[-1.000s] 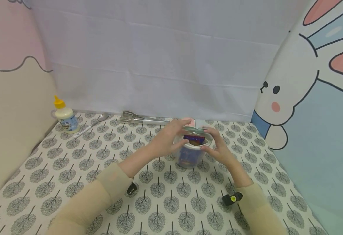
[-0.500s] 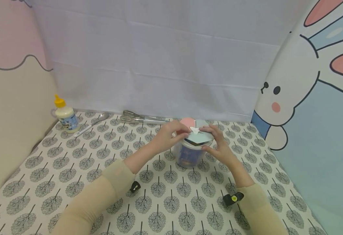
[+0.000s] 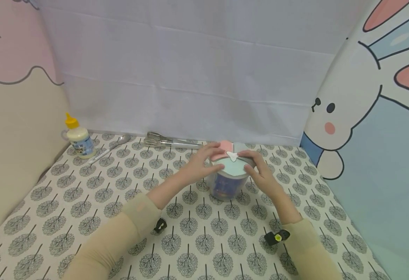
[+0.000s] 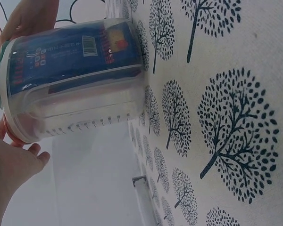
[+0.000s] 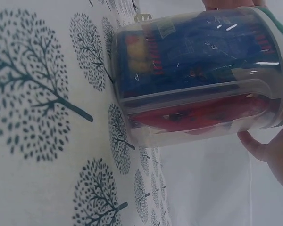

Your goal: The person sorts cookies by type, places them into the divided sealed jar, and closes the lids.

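A clear plastic canister (image 3: 227,188) stands upright on the table. Its round lid has pink (image 3: 226,146), grey (image 3: 240,147) and mint (image 3: 234,168) sections around a white centre piece (image 3: 231,156). The mint flap lies flat. A blue printed packet (image 4: 66,59) shows through the wall, and a red packet (image 5: 203,113) through another side. My left hand (image 3: 197,165) holds the lid's left edge, thumb on the mint flap and fingers over the pink part. My right hand (image 3: 266,181) holds the right edge, thumb near the mint flap, fingers over the far rim.
A yellow-capped bottle (image 3: 80,140) of pale liquid stands at the back left. Beside it lies a spoon (image 3: 107,151). Two whisks (image 3: 158,140) lie along the back edge, left of the canister. A printed cloth (image 3: 190,241) covers the table.
The mint flap was raised with the blue packet visible beneath; it has swung down and now covers that opening. Both hands stay at the rim, and the right thumb has moved up onto the lid.
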Motion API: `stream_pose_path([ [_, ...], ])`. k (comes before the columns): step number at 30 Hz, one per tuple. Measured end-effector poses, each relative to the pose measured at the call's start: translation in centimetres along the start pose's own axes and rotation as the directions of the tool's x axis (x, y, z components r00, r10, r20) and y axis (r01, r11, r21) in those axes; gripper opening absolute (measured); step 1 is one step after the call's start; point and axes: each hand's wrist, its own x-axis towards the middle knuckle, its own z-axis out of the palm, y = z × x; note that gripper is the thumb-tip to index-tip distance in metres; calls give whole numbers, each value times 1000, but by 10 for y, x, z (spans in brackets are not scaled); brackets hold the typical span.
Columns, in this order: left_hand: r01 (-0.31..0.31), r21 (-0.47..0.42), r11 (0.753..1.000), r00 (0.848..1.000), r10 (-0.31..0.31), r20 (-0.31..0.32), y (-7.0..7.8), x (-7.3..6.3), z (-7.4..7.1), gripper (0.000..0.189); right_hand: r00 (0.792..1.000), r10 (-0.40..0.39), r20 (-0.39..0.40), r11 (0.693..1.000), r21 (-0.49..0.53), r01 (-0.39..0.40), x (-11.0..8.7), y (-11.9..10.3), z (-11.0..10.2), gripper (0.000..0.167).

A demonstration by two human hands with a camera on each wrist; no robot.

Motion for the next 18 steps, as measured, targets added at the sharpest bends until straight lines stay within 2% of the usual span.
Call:
stream_pose_path([
  [3, 27, -26, 999, 1000, -27, 15, -2, -1, 2, 56, 1000, 14, -3, 1000, -8, -14, -1, -2, 1, 39],
  [9, 0, -38, 999, 1000, 1, 10, -1, -1, 6, 53, 999, 30, -16, 999, -33, -31, -3, -4, 2, 40],
  [13, -27, 12, 1000, 1000, 27, 13, 1, -3, 7, 51, 999, 36, -15, 999, -35, -36, -4, -2, 1, 41],
  [18, -38, 155, 987, 999, 33, 33, 5, -7, 0, 53, 997, 79, 10, 997, -4, -79, -8, 18, -2, 57],
])
